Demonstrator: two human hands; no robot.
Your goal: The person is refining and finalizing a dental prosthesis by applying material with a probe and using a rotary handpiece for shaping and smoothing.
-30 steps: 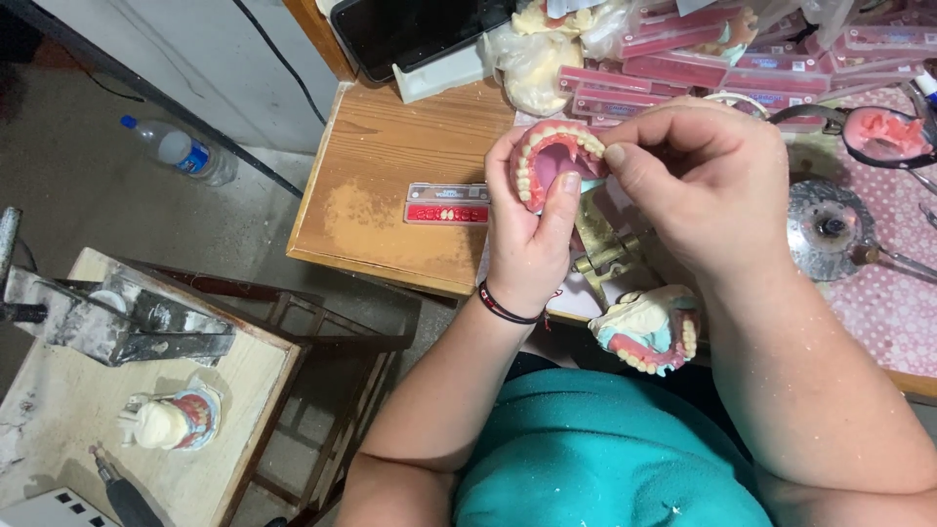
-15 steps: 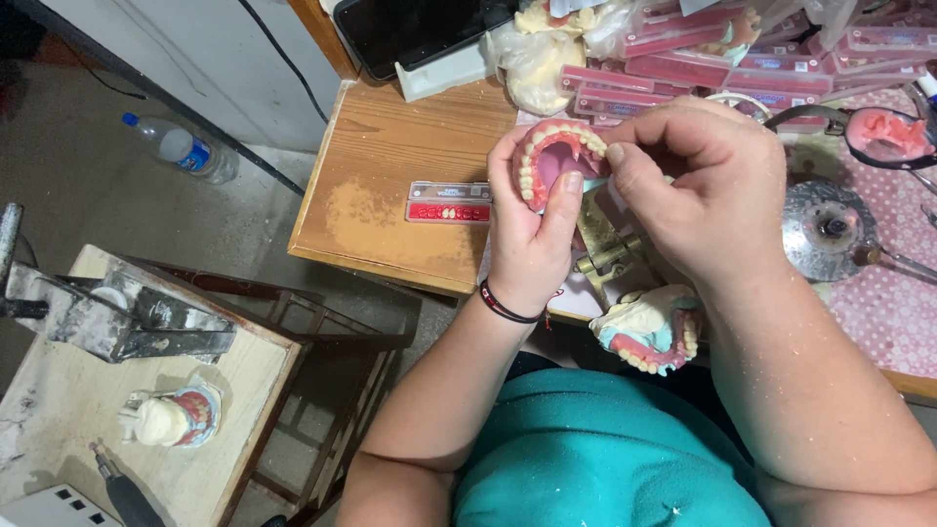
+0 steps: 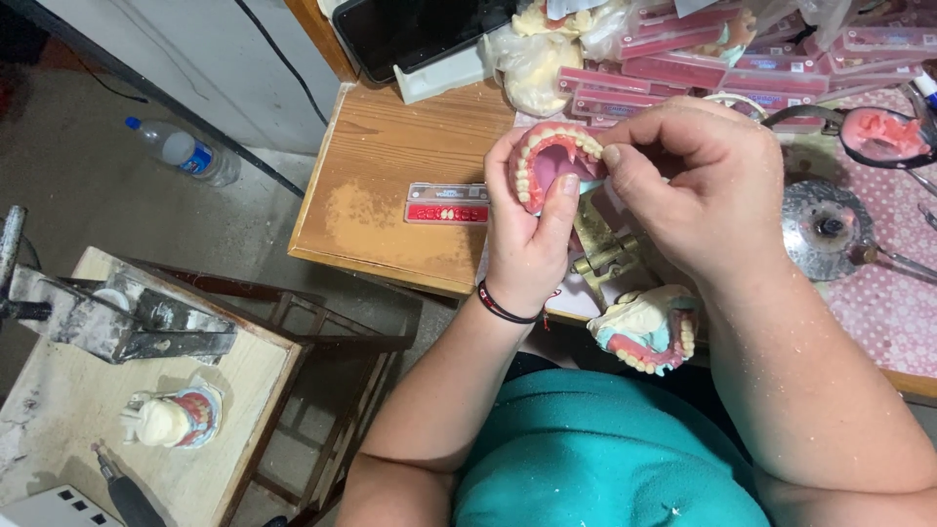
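Pink wax denture (image 3: 549,164) pinched by left hand (image 3: 527,239), right hand (image 3: 698,181) fingertips, arch pointing up-frame

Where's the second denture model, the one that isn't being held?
In the head view, the second denture model sits at the near edge of the wooden table, just below the right hand and the brass articulator.

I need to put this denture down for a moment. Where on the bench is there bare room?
The widest bare patch is the wooden tabletop left of the left hand, around the flat red tooth card. The back edge is crowded with pink boxes, and the dotted cloth to the right holds a metal dish.
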